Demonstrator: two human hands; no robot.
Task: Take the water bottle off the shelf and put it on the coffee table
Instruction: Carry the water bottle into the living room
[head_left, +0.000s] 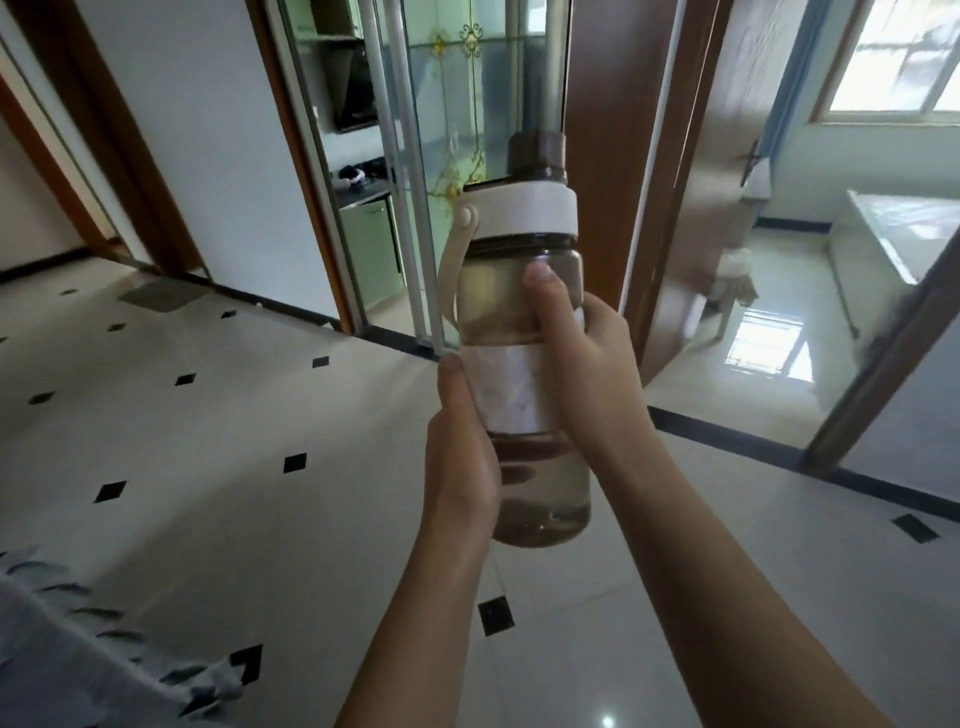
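The water bottle (519, 332) is held upright in the air above the tiled floor (208, 441), in front of a glass door (467, 130). The left hand (460, 457) wraps its lower side; the right hand (587, 364) clasps its middle, thumb across the front.

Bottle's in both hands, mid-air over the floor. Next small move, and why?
Probably keep both hands on it and turn to find the coffee table. The water bottle is upright, gripped by the left hand and right hand above tiled floor; no table shows here.
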